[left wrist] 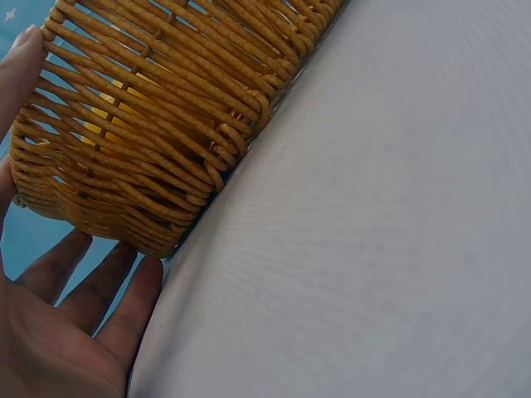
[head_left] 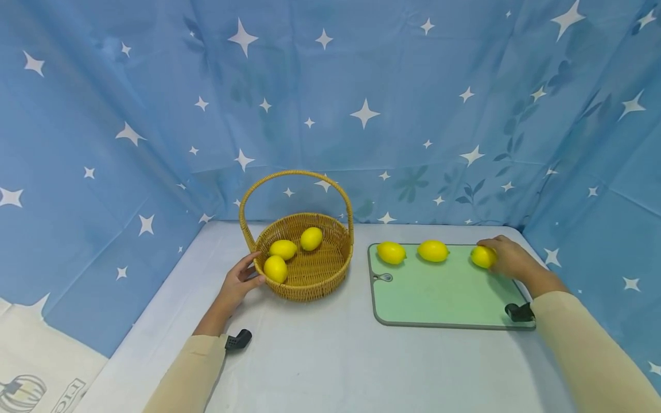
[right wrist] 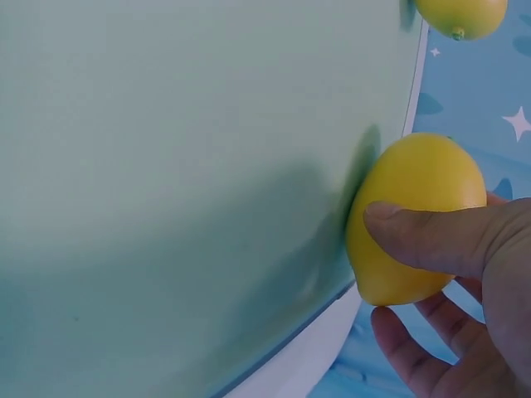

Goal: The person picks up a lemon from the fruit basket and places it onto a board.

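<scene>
A: Quick rundown pls. Surface + room first.

B: I see a pale grey-white table (head_left: pixel 320 355), matte, w/ blue star-print cloth (head_left: pixel 361 86) hung on three sides as backdrop. A green cutting board (head_left: pixel 444 292) w/ grey rim lies on the table's right part; a wicker basket (head_left: pixel 310 269) w/ hoop handle sits left of it, a gap between them.

A: The fruit?

B: Lemons, bright yellow, smooth, pointed ends. Three in the basket, three in a row along the board's far edge. The one I'm watching is the rightmost lemon (head_left: pixel 482 256), at the board's far right corner; in the right wrist view it rests on the board at its edge. The middle lemon (head_left: pixel 432 250) and left lemon (head_left: pixel 391 252) lie apart from it, untouched.

A: Right hand (head_left: pixel 508 258)?

B: Wrapped on that rightmost lemon: thumb (right wrist: pixel 423 236) pressed across its top, fingers curled under/behind. Hand comes at it from the right side, so the lemon sits at the fingertips' end, toward the board's middle.

A: Left hand (head_left: pixel 237 284)?

B: Against the basket's near-left wall, fingers spread and fairly straight, cupping the weave from outside, thumb up by the rim. Not clamped, afaict. Closest basket lemon (head_left: pixel 275 268) lies just inside that wall.
</scene>
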The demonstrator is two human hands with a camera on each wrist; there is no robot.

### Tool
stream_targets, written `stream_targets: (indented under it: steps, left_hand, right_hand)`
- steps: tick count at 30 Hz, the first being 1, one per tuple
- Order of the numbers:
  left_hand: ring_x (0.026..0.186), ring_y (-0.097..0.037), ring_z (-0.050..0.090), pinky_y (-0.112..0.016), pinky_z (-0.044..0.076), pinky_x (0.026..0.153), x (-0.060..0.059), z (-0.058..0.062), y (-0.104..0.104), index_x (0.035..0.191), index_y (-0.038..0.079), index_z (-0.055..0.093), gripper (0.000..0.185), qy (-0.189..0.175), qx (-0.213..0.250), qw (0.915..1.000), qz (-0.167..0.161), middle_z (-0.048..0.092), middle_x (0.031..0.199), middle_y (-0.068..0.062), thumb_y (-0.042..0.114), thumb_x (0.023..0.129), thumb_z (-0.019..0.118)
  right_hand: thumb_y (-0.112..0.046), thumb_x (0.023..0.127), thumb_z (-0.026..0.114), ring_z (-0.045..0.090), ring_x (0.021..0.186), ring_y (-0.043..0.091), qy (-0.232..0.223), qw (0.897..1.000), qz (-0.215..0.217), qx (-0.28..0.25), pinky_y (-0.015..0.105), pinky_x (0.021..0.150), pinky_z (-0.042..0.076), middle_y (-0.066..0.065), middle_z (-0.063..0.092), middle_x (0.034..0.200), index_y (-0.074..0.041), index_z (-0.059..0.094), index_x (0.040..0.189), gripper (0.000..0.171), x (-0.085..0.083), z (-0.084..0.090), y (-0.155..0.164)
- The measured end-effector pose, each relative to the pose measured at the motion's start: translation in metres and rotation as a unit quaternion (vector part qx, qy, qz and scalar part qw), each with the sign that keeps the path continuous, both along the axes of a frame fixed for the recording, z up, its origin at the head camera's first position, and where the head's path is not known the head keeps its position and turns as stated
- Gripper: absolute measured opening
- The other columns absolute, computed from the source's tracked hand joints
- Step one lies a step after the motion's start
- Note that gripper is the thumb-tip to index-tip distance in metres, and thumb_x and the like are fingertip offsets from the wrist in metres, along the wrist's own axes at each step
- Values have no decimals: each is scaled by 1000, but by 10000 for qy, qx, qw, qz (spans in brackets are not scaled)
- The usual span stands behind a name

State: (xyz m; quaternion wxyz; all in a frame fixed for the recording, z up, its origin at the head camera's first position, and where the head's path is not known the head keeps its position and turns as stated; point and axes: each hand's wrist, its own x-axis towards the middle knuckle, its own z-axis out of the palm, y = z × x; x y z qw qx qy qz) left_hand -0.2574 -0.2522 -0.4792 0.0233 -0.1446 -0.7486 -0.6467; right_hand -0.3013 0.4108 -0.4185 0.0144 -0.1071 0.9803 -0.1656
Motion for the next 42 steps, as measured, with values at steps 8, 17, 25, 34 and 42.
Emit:
stream_targets:
  steps: [8, 17, 25, 34, 42]
  left_hand:
    - [135, -37, 35, -28, 46, 94, 2, 2, 1, 151, 9, 34, 66, -74, -112, 9999, 74, 21, 159, -11, 5, 93, 65]
    - [136, -40, 33, -42, 42, 101, 5, 11, 2, 151, 9, 35, 67, -112, -314, 9993, 185, 21, 159, -13, 7, 92, 67]
    - [135, -43, 33, -37, 44, 98, 18, 30, 9, 150, 2, 33, 67, -152, -404, 9990, 146, 21, 158, -17, 6, 93, 67]
    - [135, -42, 33, -33, 45, 96, 19, 27, 9, 150, 3, 34, 65, -182, -290, 9994, 98, 22, 157, -17, 5, 93, 66]
    - [135, -43, 33, -28, 46, 93, 14, 22, 7, 151, 2, 32, 67, -125, -255, 9996, 74, 21, 158, -17, 4, 93, 66]
  right_hand:
    - [10, 70, 71, 40, 111, 56, -293, 9994, -188, 69, 73, 93, 31, 38, 37, 128, 5, 49, 136, 70, -5, 1, 2]
    - [10, 69, 70, 43, 108, 54, -186, 9997, -27, 142, 71, 92, 33, 36, 43, 123, 6, 52, 133, 66, -9, 0, 1]
    - [11, 77, 63, 40, 113, 55, -32, 10000, -62, 36, 70, 97, 29, 37, 42, 125, 8, 50, 134, 59, -9, -4, 1]
    - [10, 75, 64, 38, 115, 56, -103, 9999, -133, -17, 70, 97, 29, 37, 39, 128, 8, 48, 136, 63, -5, 0, -2]
    - [8, 75, 68, 36, 117, 55, -123, 9996, -245, -117, 71, 98, 28, 35, 37, 131, 6, 49, 136, 65, -6, 0, -4]
